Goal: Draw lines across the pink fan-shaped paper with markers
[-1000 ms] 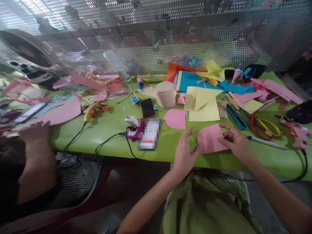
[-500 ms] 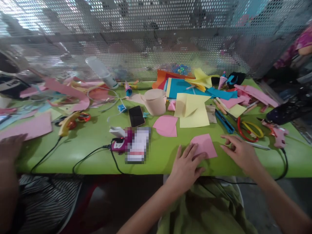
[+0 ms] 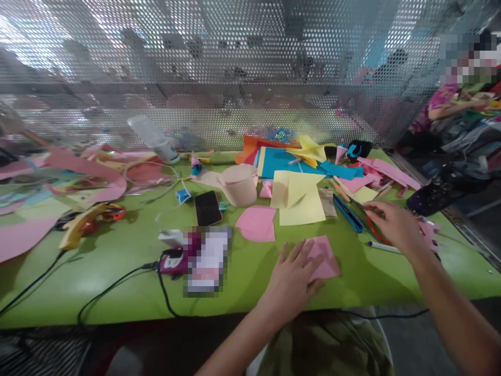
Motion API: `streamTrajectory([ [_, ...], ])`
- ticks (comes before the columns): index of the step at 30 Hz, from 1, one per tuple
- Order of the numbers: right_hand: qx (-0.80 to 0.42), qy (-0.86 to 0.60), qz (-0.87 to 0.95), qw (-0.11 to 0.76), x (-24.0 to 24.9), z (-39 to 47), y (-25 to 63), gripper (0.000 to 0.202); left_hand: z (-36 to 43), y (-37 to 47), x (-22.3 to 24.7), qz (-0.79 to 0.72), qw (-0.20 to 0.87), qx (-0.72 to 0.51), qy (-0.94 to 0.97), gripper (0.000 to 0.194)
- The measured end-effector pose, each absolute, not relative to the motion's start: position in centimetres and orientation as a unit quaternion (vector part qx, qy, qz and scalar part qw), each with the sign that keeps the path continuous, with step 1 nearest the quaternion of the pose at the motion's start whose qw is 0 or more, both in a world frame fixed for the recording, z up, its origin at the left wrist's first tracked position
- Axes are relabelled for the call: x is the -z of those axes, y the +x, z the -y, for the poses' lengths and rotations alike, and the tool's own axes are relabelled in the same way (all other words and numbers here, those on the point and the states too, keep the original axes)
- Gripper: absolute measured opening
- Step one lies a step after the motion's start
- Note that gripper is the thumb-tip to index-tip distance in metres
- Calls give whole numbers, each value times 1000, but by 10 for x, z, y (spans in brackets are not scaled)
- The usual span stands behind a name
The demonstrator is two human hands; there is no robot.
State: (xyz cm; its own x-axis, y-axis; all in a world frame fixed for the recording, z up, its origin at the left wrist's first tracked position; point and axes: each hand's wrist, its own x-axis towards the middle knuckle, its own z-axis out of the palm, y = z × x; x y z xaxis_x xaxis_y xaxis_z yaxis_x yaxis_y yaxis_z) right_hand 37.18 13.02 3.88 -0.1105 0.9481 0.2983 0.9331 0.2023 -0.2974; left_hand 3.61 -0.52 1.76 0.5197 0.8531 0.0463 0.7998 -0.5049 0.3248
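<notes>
My left hand (image 3: 293, 271) lies flat, fingers spread, pressing on a small pink paper piece (image 3: 324, 261) near the table's front edge. My right hand (image 3: 395, 224) is over a pair of scissors (image 3: 376, 230), fingertips bent together close to the pivot. Part of a red handle shows below the fingers; the hand covers the rest. Just left of it lies a blue box cutter (image 3: 348, 213), and a white pen (image 3: 384, 247) is below. Another pink paper piece (image 3: 256, 223) with a curved edge rests beyond my left hand.
Pale yellow sheets (image 3: 301, 209), a beige paper roll (image 3: 239, 188), a black phone (image 3: 208, 208) and a blurred-out screen (image 3: 209, 261) are on the green table. A yellow glue gun (image 3: 80, 227) with a cord lies left, a pink one (image 3: 430, 232) right. Perforated metal (image 3: 235, 68) stands behind.
My right hand has moved away from the pink paper, up and right onto the scissors. My left hand stays on the paper. The view has shifted; the person's hand at far left is out of view.
</notes>
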Motion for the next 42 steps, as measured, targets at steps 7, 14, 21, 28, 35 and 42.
streamTrajectory([
  [7,14,-641,757,126,-44,-199,338,28,-58,40,-20,-504,118,-78,852,63],
  [14,24,-661,746,74,-27,-234,313,38,-99,30,-11,-572,96,-82,811,70],
  [21,15,-675,732,93,-25,-237,319,37,-104,21,-6,-564,92,-93,815,63],
  [28,3,-667,737,110,-30,-241,331,29,-104,20,-10,-561,86,-131,813,56],
  [35,15,-662,743,100,-22,-240,324,32,-98,16,-15,-556,103,-147,812,50],
  [42,28,-690,710,139,-37,-249,371,29,-95,16,-12,-546,99,-160,816,46],
])
